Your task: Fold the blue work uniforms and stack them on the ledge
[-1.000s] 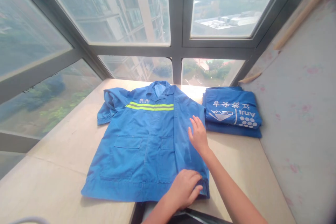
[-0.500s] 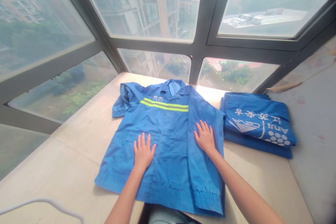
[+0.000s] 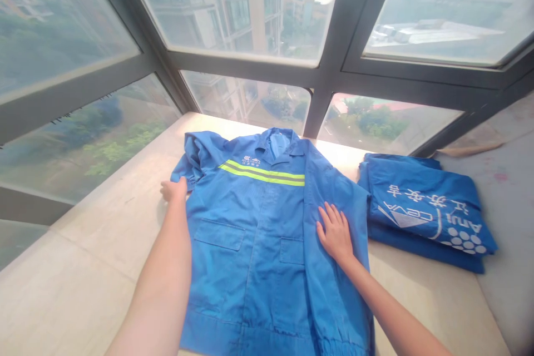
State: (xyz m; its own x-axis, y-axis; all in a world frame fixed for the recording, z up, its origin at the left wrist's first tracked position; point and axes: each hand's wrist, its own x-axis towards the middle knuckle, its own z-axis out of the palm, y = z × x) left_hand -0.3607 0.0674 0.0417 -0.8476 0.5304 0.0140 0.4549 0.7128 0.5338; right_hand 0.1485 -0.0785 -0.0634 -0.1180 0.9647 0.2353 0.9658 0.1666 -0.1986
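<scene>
A blue jacket [image 3: 262, 222] with a yellow-green stripe lies front up, its collar toward the windows. The sleeve on the right lies down along the jacket front, and my right hand [image 3: 335, 232] rests flat on it with fingers spread. On the left, the other sleeve is bent, and my left hand [image 3: 173, 188] is at its cuff, fingers closed around the cuff's edge. Part of that hand's grip is hidden by the hand itself.
A folded pile of blue clothing [image 3: 425, 206] with white lettering sits to the right, beside the wall. Grey-framed windows [image 3: 325, 75] rise behind the pale wooden surface [image 3: 104, 233].
My left hand has left the jacket front and moved forward and left to the bent sleeve's cuff. My right hand stays on the other sleeve. The view has shifted slightly.
</scene>
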